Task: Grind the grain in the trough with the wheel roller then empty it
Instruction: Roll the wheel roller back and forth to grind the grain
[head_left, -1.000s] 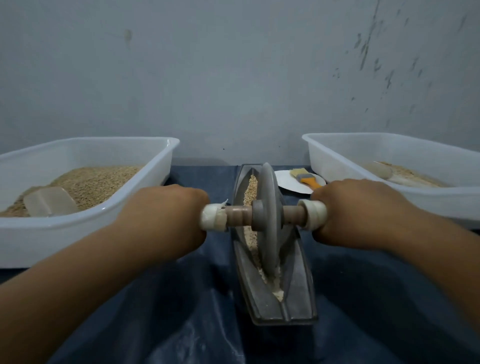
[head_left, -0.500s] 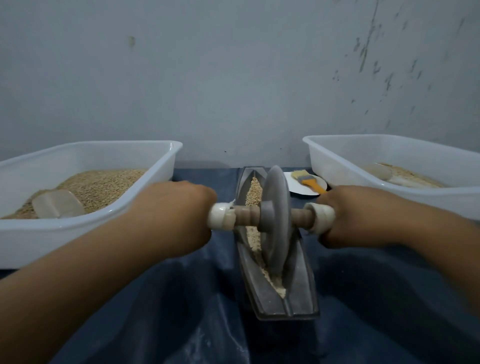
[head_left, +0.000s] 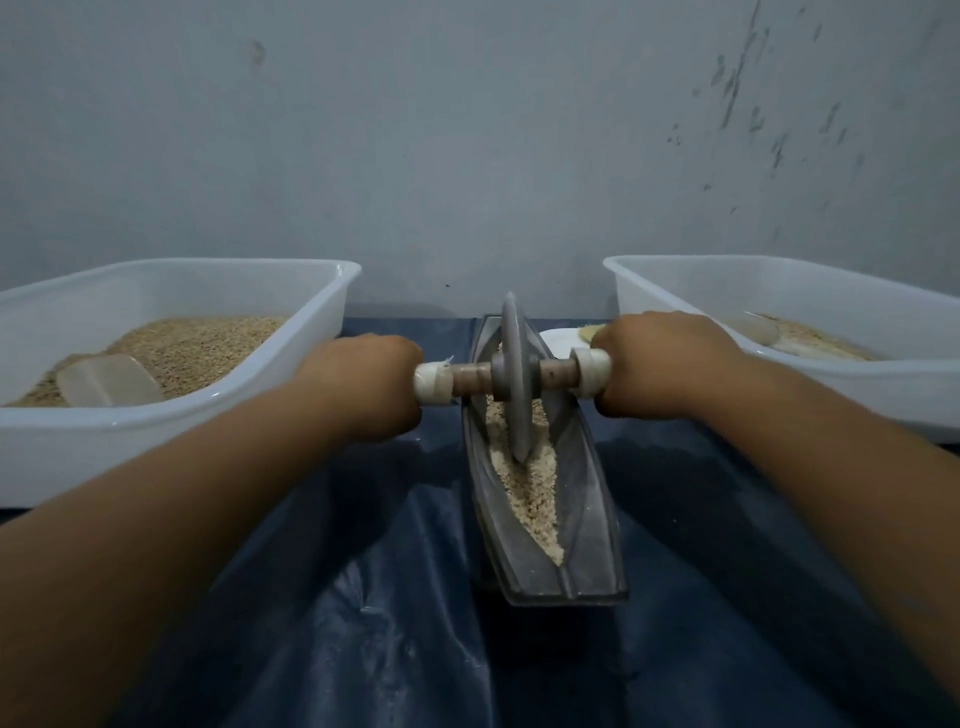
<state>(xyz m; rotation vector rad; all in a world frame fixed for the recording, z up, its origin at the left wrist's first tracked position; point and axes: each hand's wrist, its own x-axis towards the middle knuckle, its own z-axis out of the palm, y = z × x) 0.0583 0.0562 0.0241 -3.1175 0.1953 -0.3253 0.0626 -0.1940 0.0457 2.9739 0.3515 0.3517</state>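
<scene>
From the head camera, your left hand (head_left: 363, 389) and right hand (head_left: 660, 364) each have fingers curled round an end of the roller (head_left: 514, 376) axle. Its wheel stands in the grain (head_left: 524, 488), toward the trough's (head_left: 587, 519) 12 o'clock end, on the bench (head_left: 363, 623).

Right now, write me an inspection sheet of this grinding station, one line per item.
Surface: dark blue wrinkled plastic sheet covers the table.
Job's things: grey boat-shaped metal trough holds pale crushed grain; grey disc wheel roller stands upright in the groove toward the far end.
Clutter: white plastic tub at left with grain and a clear scoop; second white plastic tub at right; small white plate behind the trough.
Hands: left hand and right hand each grip a taped axle handle.
Cables: nothing seen.
Surroundings: scuffed grey wall.
</scene>
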